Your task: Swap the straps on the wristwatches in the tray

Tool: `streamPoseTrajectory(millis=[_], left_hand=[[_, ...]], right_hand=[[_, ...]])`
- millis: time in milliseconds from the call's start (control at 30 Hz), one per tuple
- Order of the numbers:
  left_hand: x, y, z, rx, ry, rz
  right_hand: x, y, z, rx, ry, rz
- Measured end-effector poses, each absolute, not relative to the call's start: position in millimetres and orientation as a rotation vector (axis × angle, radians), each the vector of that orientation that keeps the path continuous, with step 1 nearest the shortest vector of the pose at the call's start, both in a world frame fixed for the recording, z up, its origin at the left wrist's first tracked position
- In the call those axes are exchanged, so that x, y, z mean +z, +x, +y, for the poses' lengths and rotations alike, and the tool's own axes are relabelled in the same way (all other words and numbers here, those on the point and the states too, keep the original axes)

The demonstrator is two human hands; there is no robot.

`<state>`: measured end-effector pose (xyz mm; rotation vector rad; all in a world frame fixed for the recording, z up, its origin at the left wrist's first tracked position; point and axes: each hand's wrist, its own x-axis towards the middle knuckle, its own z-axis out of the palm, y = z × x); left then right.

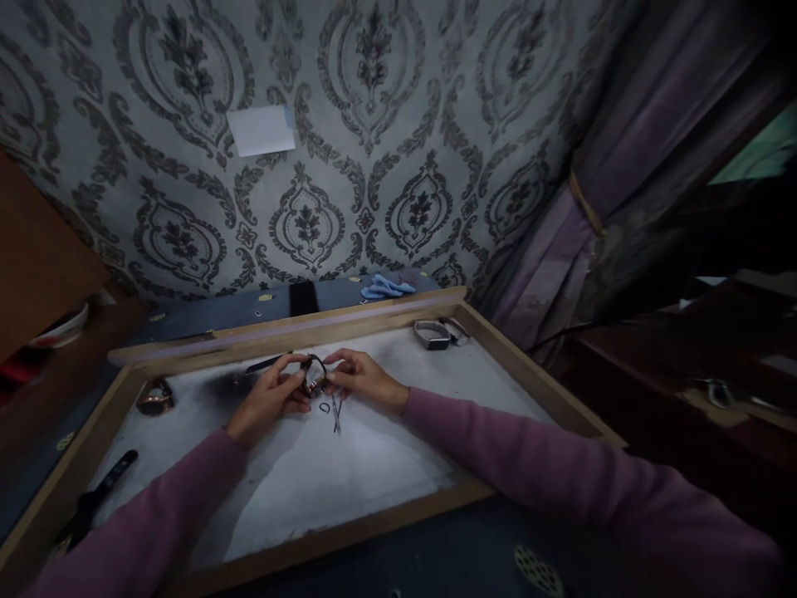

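Near the middle of a shallow wooden-framed tray (398, 498) with a white bottom, I hold a dark-banded wristwatch (315, 384) raised between both hands. My left hand (267, 399) grips its left side, thumb and fingers closed on it. From the right, my right hand (367, 380) pinches the watch's edge with thumb and forefinger. Just below the hands lie a pair of thin metal tweezers (337, 415) and a small dark ring-like piece (325, 408). Behind my left hand lies a dark strip (265, 364), partly hidden.
A rose-gold watch (155, 399) sits at the tray's left, and a black-strapped watch (100, 498) nearer me. Silver watches (432, 334) rest in the far right corner. A blue cloth (387, 287) lies beyond the far rim, below the patterned wall. A purple curtain (554, 241) hangs right.
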<state>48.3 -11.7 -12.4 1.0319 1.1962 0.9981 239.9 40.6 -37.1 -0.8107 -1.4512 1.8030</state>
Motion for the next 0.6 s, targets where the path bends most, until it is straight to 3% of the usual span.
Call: streamPoseTrajectory(millis=[333, 600], left_hand=[[-10.5, 49.4, -7.0, 0.788, 1.536, 1.323], [-20.7, 47.7, -1.4, 0.818, 1.921, 1.441]], right_hand=[[-42.3, 237.1, 44.0, 1.728, -0.913, -1.450], [-34.8, 242.4, 36.4, 1.502, -1.019, -1.639]])
